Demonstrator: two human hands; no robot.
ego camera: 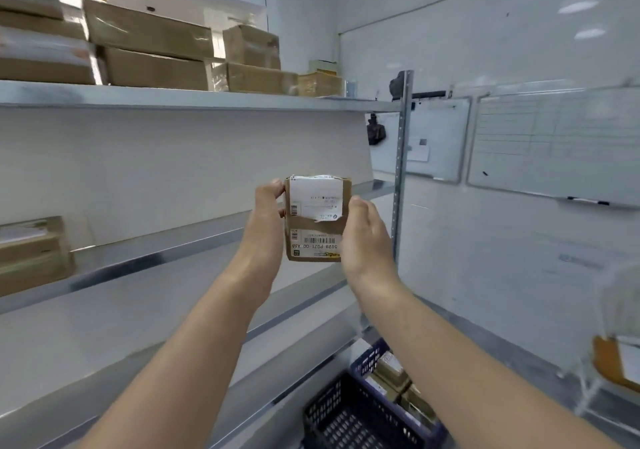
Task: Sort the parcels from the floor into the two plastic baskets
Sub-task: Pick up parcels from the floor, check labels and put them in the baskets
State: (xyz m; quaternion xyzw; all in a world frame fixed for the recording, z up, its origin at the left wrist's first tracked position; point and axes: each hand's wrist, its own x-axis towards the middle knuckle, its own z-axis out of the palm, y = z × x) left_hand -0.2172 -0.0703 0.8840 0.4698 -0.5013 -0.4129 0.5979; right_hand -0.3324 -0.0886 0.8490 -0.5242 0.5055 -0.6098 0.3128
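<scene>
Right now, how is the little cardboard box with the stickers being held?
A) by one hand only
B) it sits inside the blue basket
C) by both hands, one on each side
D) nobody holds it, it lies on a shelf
C: the left hand grips the left edge of the box and the right hand grips its right edge, holding it up in the air.
</scene>
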